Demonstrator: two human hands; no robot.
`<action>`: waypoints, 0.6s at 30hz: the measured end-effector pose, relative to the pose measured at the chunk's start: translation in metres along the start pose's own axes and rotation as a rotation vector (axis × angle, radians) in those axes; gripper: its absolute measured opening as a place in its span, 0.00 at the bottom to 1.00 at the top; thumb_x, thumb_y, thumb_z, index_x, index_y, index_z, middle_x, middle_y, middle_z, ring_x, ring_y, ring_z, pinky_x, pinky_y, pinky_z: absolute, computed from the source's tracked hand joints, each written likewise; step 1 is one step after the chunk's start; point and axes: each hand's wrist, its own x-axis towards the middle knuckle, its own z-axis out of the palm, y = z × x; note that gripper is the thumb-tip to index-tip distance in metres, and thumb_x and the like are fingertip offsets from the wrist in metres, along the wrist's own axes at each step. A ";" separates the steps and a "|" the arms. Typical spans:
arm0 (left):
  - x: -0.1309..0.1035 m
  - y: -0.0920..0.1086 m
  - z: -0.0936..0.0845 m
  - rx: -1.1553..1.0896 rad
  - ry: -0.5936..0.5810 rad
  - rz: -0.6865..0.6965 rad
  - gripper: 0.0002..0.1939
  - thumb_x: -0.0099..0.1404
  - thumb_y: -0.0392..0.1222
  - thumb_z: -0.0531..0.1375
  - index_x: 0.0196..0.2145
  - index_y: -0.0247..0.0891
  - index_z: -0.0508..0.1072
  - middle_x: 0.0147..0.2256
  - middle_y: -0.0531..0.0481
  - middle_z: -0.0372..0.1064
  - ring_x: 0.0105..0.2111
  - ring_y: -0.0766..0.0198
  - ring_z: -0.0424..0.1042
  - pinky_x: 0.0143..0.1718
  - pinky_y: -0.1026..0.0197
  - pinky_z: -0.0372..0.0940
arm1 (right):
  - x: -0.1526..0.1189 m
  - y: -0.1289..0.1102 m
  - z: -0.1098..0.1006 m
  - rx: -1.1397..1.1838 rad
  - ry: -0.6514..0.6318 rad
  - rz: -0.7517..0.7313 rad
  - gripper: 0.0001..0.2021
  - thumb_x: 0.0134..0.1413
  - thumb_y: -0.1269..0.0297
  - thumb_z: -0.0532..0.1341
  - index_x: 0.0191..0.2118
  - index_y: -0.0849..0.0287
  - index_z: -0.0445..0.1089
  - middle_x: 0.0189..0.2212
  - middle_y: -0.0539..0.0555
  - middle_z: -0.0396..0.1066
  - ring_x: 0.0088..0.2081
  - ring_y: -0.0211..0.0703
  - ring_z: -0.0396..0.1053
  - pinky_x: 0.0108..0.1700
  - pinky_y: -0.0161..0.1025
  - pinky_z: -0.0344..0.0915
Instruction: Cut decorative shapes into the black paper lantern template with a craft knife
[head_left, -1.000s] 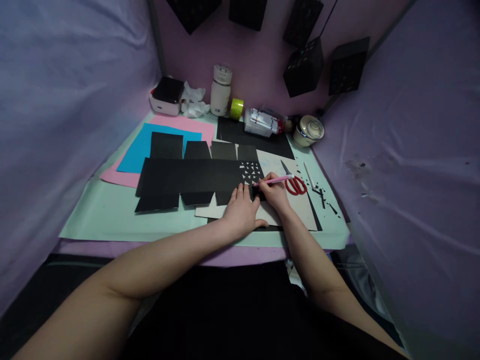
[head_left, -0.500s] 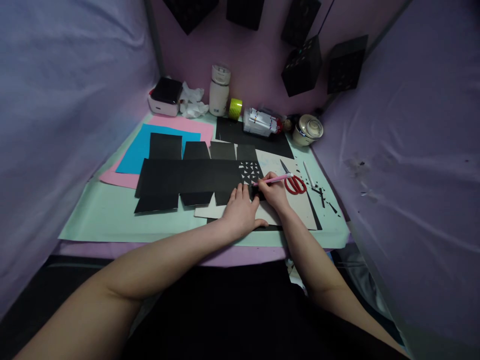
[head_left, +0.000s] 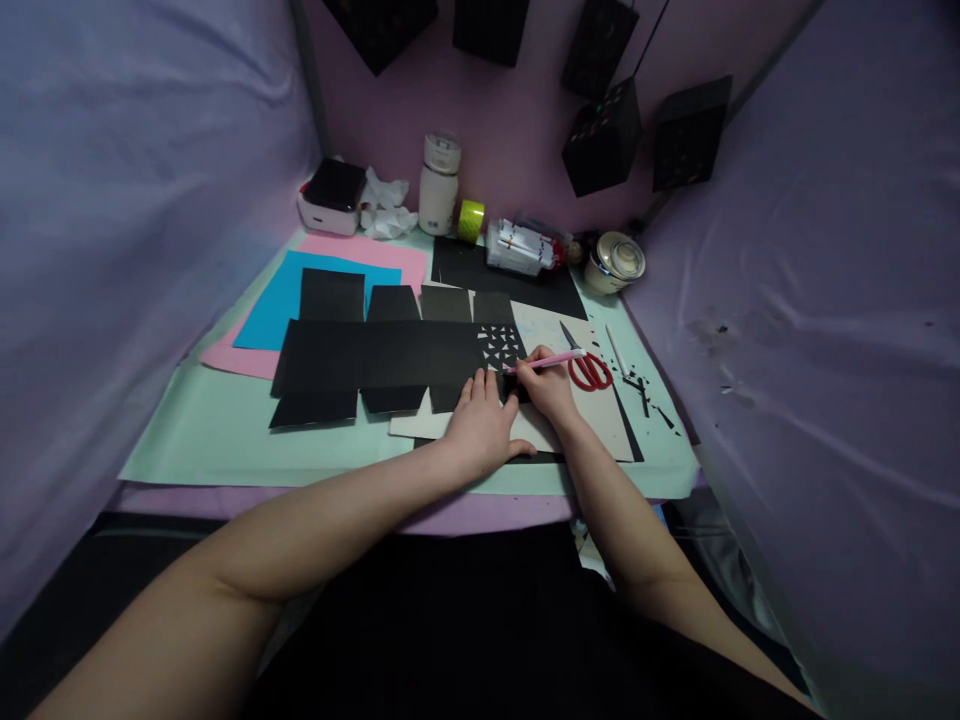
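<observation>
A black card box net with flaps along both long sides lies flat. Several small triangular holes pierce its right-hand panel, where pale board shows through. My left hand presses on the lower edge of that panel, fingers stretched out and thumb apart. In my right hand is a slim pink pen-style craft knife, gripped like a pencil, its white end pointing up to the right. Its tip meets the card just below the cut-outs, close to my left fingertips; the blade itself is too small to make out. Underneath lies a pale board.
Red-handled scissors lie just right of my right hand, by a white pen-like stick and black scraps. Blue paper and pink paper are at left. A bottle, yellow tape and lidded pot stand behind.
Both hands, the craft knife and the card hold nearly the same places. The view has shifted very slightly.
</observation>
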 end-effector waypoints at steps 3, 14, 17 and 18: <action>0.000 0.000 0.000 0.001 -0.006 0.004 0.48 0.60 0.69 0.58 0.66 0.32 0.57 0.67 0.26 0.44 0.67 0.32 0.41 0.66 0.41 0.42 | 0.000 0.000 0.000 -0.003 0.025 0.000 0.10 0.48 0.63 0.60 0.22 0.54 0.57 0.19 0.44 0.62 0.24 0.38 0.60 0.30 0.37 0.56; -0.001 -0.001 0.002 0.013 0.016 0.013 0.47 0.60 0.69 0.57 0.66 0.32 0.57 0.67 0.26 0.44 0.67 0.32 0.42 0.65 0.42 0.42 | 0.000 0.000 0.000 0.032 0.030 0.010 0.09 0.47 0.62 0.60 0.22 0.54 0.58 0.19 0.45 0.63 0.24 0.39 0.61 0.31 0.38 0.57; -0.001 -0.002 0.002 0.015 0.017 0.012 0.47 0.60 0.69 0.57 0.66 0.32 0.58 0.67 0.27 0.44 0.67 0.32 0.42 0.65 0.42 0.42 | 0.000 0.001 -0.001 0.076 0.028 0.030 0.08 0.48 0.63 0.59 0.23 0.54 0.59 0.19 0.45 0.65 0.24 0.39 0.62 0.31 0.38 0.59; -0.001 -0.001 0.002 0.014 0.018 0.011 0.47 0.60 0.69 0.57 0.66 0.33 0.58 0.67 0.27 0.45 0.67 0.33 0.42 0.65 0.42 0.42 | 0.000 0.001 -0.002 0.096 0.026 0.037 0.08 0.48 0.63 0.59 0.24 0.54 0.60 0.19 0.45 0.65 0.24 0.39 0.63 0.31 0.37 0.60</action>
